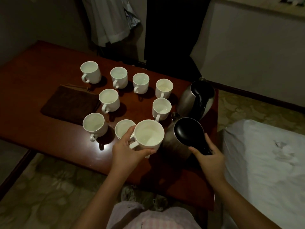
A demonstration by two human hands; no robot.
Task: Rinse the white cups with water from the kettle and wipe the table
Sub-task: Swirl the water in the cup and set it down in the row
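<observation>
Several white cups stand on the dark red table. My left hand grips one white cup near the front edge, thumb under its body and fingers by the handle. Water shows inside this cup. Just right of it stands a steel kettle with a black lid, and my right hand holds its black handle. A second steel kettle stands behind it. A dark brown cloth lies flat on the table to the left of the cups.
A bed with a white sheet lies close on the right. Pale clothes hang behind the table. A patterned floor runs in front, and my lap in pink checked fabric is below.
</observation>
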